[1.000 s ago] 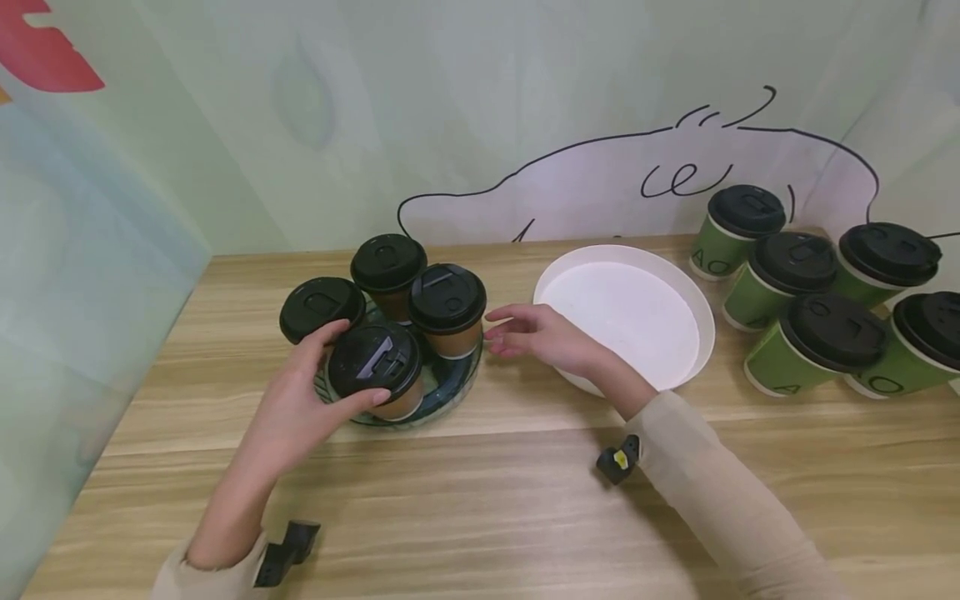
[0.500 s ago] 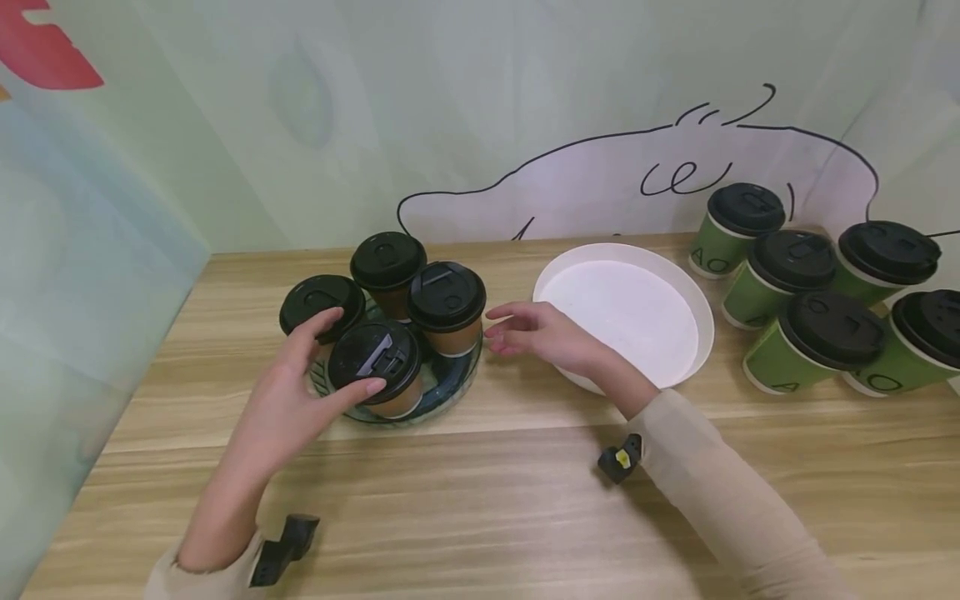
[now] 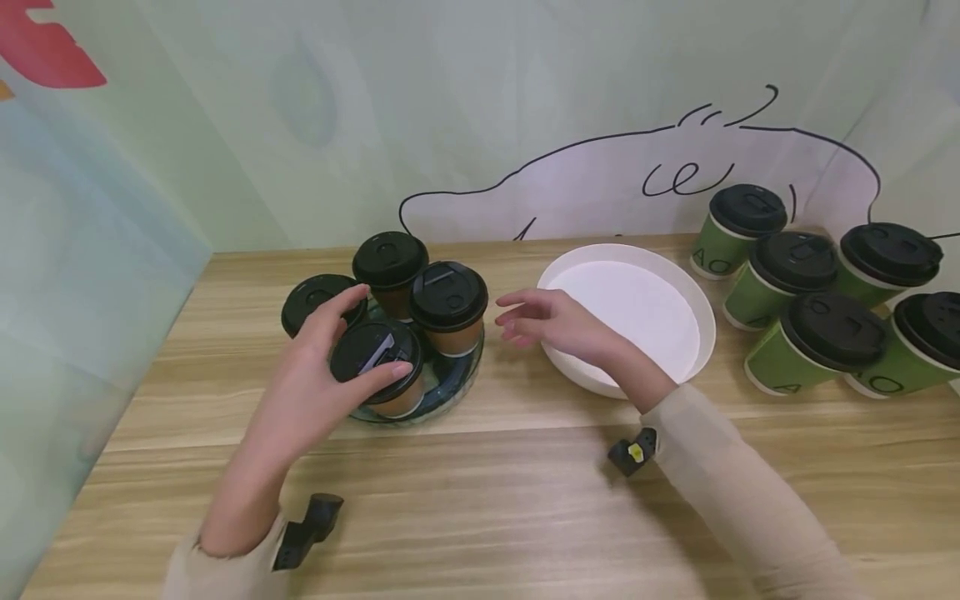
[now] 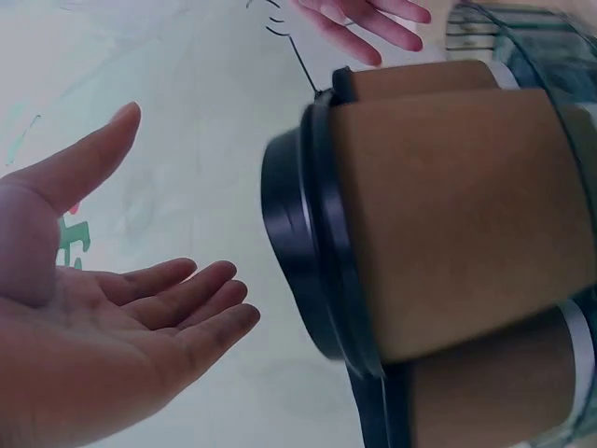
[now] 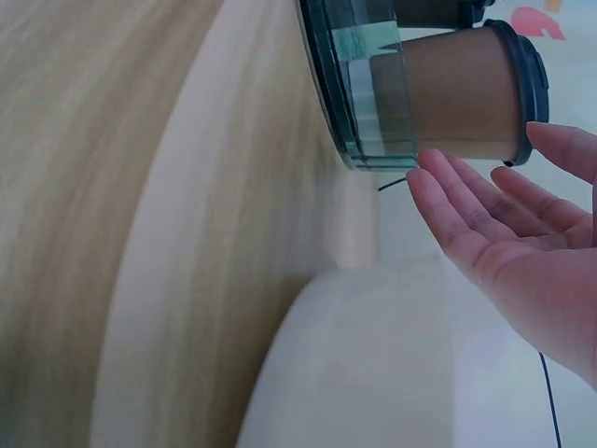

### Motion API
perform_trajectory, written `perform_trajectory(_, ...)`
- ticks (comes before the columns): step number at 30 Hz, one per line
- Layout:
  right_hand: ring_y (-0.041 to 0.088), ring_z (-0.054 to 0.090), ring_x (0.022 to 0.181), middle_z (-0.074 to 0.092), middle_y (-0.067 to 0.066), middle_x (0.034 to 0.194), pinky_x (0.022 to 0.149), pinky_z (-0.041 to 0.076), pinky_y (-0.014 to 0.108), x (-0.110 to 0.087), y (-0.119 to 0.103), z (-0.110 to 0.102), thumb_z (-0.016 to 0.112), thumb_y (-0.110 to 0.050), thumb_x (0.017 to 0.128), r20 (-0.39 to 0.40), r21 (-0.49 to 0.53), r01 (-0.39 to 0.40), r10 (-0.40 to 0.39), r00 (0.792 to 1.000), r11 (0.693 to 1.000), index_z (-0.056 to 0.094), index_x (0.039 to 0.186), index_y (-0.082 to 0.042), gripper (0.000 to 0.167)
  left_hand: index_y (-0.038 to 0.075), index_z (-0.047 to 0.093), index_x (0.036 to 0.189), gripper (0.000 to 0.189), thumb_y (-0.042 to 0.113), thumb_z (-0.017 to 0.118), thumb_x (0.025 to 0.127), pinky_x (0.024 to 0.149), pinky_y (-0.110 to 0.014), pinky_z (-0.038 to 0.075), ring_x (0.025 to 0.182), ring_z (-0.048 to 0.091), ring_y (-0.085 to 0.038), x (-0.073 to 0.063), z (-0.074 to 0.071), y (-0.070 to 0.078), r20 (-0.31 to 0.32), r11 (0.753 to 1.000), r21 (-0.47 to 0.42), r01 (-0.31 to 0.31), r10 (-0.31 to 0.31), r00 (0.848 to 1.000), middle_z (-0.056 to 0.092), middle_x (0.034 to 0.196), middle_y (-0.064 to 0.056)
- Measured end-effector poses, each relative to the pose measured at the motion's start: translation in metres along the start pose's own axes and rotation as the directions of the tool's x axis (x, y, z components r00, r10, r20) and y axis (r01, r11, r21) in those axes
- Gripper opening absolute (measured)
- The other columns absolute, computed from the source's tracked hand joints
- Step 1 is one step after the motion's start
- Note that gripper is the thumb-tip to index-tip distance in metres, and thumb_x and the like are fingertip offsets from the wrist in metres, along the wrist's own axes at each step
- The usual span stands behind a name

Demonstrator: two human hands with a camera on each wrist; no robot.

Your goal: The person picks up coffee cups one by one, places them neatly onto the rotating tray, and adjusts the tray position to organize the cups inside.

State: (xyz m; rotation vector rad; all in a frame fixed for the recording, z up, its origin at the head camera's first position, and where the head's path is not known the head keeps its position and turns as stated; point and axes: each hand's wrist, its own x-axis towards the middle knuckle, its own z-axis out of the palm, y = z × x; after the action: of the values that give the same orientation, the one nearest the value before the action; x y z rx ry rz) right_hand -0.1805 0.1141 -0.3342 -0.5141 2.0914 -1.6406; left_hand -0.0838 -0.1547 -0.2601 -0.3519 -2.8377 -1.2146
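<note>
Several brown paper coffee cups with black lids stand upright in a round clear glass dish (image 3: 467, 379) on the left. My left hand (image 3: 303, 396) hovers over the nearest cup (image 3: 401, 402), fingers and thumb spread. The left wrist view shows a gap between this hand (image 4: 121, 322) and the cup's lid (image 4: 322, 233); nothing is in the palm. Right of the dish, my right hand (image 3: 558, 323) holds nothing, its fingers loosely bent toward the right-hand cup (image 3: 457, 337). In the right wrist view its fingertips lie close by the dish (image 5: 378, 103).
A round white tray (image 3: 705, 337) lies just behind and beside my right hand. Several green paper cups (image 3: 783, 358) with black lids stand at the far right. A printed wall sheet (image 3: 465, 108) rises at the table's back edge.
My left hand has lifted slightly off the nearest cup, its fingers spreading and moving a little right. My right hand has shifted slightly right, away from the dish. The cups stay in place.
</note>
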Motion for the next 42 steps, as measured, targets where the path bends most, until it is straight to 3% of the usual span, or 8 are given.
perform_trajectory(7,0.033,0.058,0.099,0.054,0.028,0.118,0.084,0.048,0.046,-0.007,-0.006,-0.012,0.051,-0.002,0.091,-0.037,-0.020,-0.001,0.000,0.999,1.000,0.045,0.129,0.004,0.038,0.014,0.028,0.143,0.081,0.034,0.072,0.078,0.102,-0.047,0.029,0.127,0.033,-0.034,0.008,0.008,0.011,0.017,0.999,-0.027,-0.033,0.033,0.999,0.030,0.144,-0.005)
perform_trajectory(13,0.032,0.058,0.100,0.057,0.025,0.116,0.083,0.050,0.037,-0.012,-0.010,-0.026,0.051,-0.003,0.092,-0.084,-0.048,0.005,-0.009,0.996,0.999,0.046,0.128,0.004,0.037,0.011,0.031,0.142,0.080,0.029,0.074,0.077,0.101,-0.049,0.031,0.125,0.035,-0.033,0.019,0.017,0.019,0.021,0.997,-0.028,-0.065,0.066,0.998,0.032,0.143,-0.007)
perform_trajectory(20,0.028,0.060,0.099,0.056,0.023,0.118,0.082,0.050,0.035,-0.021,-0.013,-0.047,0.054,-0.007,0.091,-0.133,-0.061,-0.010,0.002,0.991,0.998,0.045,0.129,0.003,0.040,0.009,0.031,0.141,0.080,0.029,0.074,0.077,0.101,-0.040,0.034,0.126,0.036,-0.027,0.030,0.029,0.027,0.051,0.994,-0.042,-0.099,0.101,0.994,0.032,0.144,-0.006)
perform_trajectory(27,0.027,0.059,0.101,0.055,0.024,0.120,0.085,0.049,0.036,-0.032,-0.016,-0.066,0.054,-0.012,0.093,-0.172,-0.106,-0.027,0.008,0.985,0.994,0.045,0.130,0.001,0.041,0.007,0.033,0.140,0.076,0.025,0.073,0.079,0.102,-0.039,0.033,0.128,0.034,-0.025,0.041,0.043,0.032,0.084,0.983,-0.065,-0.169,0.174,0.981,0.034,0.142,-0.009)
perform_trajectory(34,0.023,0.060,0.100,0.056,0.022,0.119,0.086,0.049,0.035,-0.042,-0.015,-0.077,0.054,-0.014,0.093,-0.215,-0.109,-0.038,0.014,0.977,0.993,0.043,0.132,-0.001,0.043,0.005,0.032,0.140,0.073,0.026,0.070,0.081,0.104,-0.037,0.030,0.129,0.032,-0.020,0.052,0.065,0.040,0.130,0.977,-0.095,-0.189,0.201,0.971,0.035,0.142,-0.009)
perform_trajectory(42,0.024,0.060,0.100,0.055,0.023,0.121,0.085,0.049,0.036,-0.048,-0.012,-0.085,0.054,-0.016,0.093,-0.233,-0.136,-0.062,0.029,0.972,0.989,0.041,0.133,-0.002,0.045,0.007,0.034,0.140,0.072,0.031,0.069,0.082,0.105,-0.037,0.027,0.130,0.031,-0.019,0.066,0.104,0.040,0.233,0.986,-0.111,-0.128,0.151,0.961,0.037,0.141,-0.008)
